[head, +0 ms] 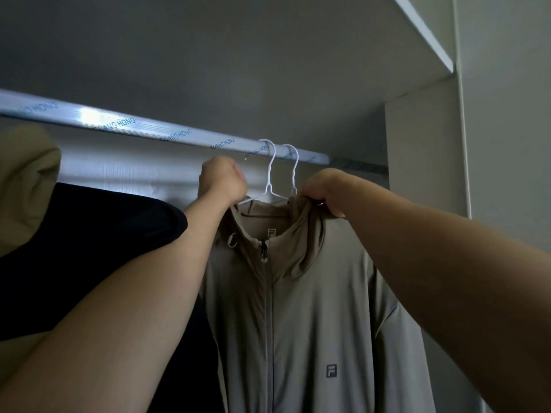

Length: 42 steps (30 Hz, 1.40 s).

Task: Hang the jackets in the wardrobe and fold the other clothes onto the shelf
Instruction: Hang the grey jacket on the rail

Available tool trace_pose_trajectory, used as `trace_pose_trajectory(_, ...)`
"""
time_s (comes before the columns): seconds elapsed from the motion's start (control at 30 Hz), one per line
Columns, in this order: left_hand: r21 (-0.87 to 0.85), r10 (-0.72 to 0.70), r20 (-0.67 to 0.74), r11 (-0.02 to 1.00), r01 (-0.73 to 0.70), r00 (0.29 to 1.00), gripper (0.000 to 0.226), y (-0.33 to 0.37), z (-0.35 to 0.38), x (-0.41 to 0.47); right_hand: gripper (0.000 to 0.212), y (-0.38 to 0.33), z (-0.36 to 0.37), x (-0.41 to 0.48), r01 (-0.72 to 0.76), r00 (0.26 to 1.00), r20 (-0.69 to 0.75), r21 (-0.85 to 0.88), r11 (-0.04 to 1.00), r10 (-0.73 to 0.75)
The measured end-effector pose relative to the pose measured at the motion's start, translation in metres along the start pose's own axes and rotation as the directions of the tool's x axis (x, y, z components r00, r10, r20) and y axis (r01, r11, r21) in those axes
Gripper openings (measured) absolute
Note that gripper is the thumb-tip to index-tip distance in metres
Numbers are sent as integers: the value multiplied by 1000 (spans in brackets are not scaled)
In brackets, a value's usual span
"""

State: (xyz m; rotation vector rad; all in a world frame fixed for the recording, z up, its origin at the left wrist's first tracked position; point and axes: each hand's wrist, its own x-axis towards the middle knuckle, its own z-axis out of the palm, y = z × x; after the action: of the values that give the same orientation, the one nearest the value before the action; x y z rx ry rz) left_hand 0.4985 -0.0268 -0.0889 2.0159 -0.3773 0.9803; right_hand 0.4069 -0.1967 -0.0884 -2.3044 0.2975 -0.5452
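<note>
The beige zip-front hooded jacket hangs on a white wire hanger hooked over the film-wrapped metal rail, beside a second white hanger hook. The right hand has its grip pinched on the hood edge; a tug there could drag the slick fabric off the thin wire or tip the hanger. The left hand is curled tight, but what its grip holds is hidden. No surface shows. A black garment and a tan garment hang at left, with a white wardrobe panel at right.
</note>
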Motion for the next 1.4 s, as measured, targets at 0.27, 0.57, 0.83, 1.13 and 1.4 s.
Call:
trace_pose_trajectory(0.27,127,-131,-94,982,142,987,24,-33,2,10,13,0,-32,-6,-39,914,-394,-326,945,-98)
trace_pose_trajectory(0.57,182,-130,133,978,105,983,12,-46,13,12,13,11,-35,2,-114,937,-347,-246,962,22)
trace_pose_trajectory(0.83,-16,-229,443,965,263,867,77,-42,16,11,21,14,-25,6,-122,967,-186,266,956,175)
trace_pose_trajectory(1.13,184,-337,827,918,350,450,36,-27,6,13,30,8,-30,24,-161,985,-60,5,987,161)
trace_pose_trajectory(1.4,-145,-114,761,930,338,639,15,-28,21,20,29,8,-33,31,-243,914,285,-184,952,289)
